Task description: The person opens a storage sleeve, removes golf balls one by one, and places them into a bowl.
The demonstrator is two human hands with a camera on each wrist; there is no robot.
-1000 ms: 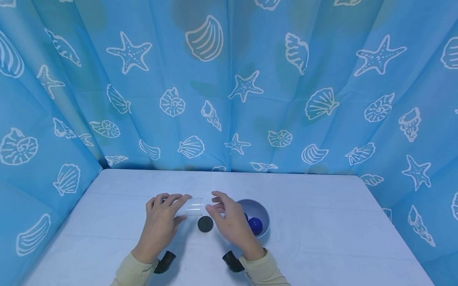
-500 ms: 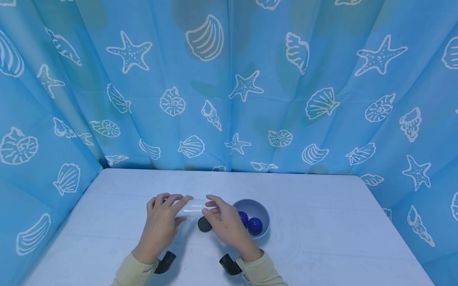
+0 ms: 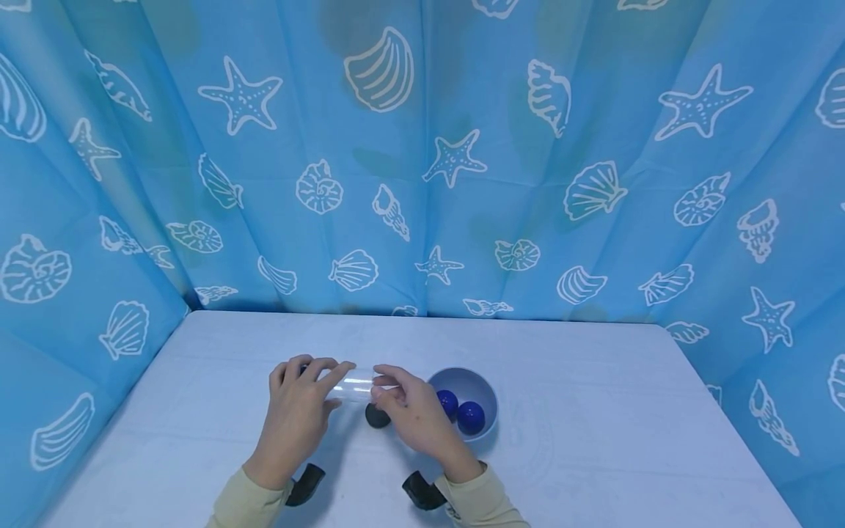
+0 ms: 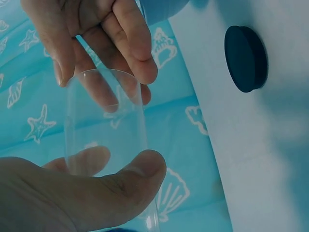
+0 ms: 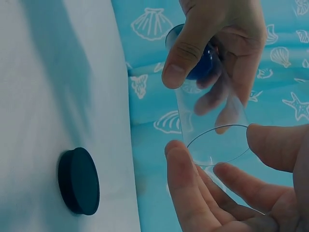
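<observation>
My left hand [image 3: 293, 414] grips a clear plastic cylinder [image 3: 358, 384] that lies sideways, its open end to the right in the head view. In the right wrist view a blue ball [image 5: 205, 65] shows inside, at the far end by the left thumb. My right hand [image 3: 422, 416] holds the open rim, with its thumb on one side and fingertips on the other. Below the cylinder a round black lid [image 3: 377, 417] lies on the table, partly behind the right hand's fingers.
Beside the right hand stands a blue-grey bowl [image 3: 480, 381] with two blue balls [image 3: 471, 418] in view. The white table [image 3: 594, 418] backs onto a blue curtain [image 3: 422, 183] printed with shells and starfish. Black wrist mounts [image 3: 306, 485] stick out from both sleeves.
My right hand has moved left to the cylinder's open end and taken hold of its rim. Both balls in the bowl are more exposed. The left hand keeps its grip, nearly still.
</observation>
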